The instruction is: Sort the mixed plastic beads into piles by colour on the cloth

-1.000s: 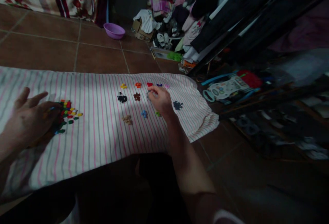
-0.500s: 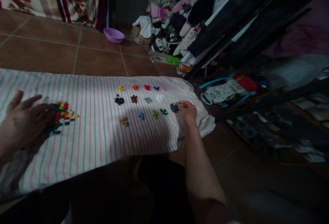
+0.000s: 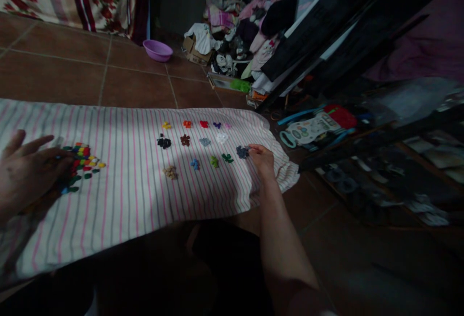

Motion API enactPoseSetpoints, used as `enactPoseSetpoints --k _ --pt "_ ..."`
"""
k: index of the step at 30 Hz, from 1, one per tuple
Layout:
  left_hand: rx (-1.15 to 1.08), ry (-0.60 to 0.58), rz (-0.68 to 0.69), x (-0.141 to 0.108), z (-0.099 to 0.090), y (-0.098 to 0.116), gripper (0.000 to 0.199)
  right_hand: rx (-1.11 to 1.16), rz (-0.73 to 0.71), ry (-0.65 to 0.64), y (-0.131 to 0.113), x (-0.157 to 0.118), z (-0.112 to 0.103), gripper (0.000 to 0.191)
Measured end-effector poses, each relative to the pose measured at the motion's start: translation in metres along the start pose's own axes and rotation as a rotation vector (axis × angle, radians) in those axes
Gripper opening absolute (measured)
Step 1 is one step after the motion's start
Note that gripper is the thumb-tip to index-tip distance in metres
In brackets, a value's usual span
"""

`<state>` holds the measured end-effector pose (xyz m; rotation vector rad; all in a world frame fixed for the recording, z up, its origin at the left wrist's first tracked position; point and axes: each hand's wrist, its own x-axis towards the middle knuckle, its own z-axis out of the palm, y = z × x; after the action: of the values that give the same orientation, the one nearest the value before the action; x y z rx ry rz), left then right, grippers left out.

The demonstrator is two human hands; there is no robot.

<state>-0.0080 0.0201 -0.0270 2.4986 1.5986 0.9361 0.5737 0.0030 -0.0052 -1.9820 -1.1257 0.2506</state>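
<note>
On the left of a striped cloth, my left hand hovers over a mixed pile of small coloured pieces, perhaps toy bricks. Its thumb and index finger are pinched together while other fingers stretch out; what the pinch holds is unclear. My right hand rests beside a dark grey heap, fingertips closed at its edge, anything in them hidden. Between the hands lie small single-colour heaps, among them black pieces, brown pieces, tan pieces, blue pieces and dark green pieces.
Beyond the cloth, a purple basin stands on the tiled floor. Clothes are heaped at the back. A shelf with shoes stands to the right, near a colourful printed item.
The view has shifted slightly, moving the cloth and heaps a little left in the picture. Both hands keep nearly the same places, left at the mixed pile, right at the dark grey heap.
</note>
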Motion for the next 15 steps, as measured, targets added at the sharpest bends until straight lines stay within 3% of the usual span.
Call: enactPoseSetpoints --k 4,8,15 --pt "0.068 -0.081 -0.016 0.001 0.000 0.006 0.015 -0.203 0.019 -0.002 -0.006 -0.005 -0.001 0.033" --pt "0.142 -0.057 -0.060 0.007 0.005 0.003 0.025 -0.435 0.073 -0.003 -0.012 -0.012 -0.005 0.030" --pt "0.182 -0.170 0.013 0.012 0.004 -0.014 0.026 -0.453 0.060 -0.044 -0.012 -0.015 -0.003 0.033"
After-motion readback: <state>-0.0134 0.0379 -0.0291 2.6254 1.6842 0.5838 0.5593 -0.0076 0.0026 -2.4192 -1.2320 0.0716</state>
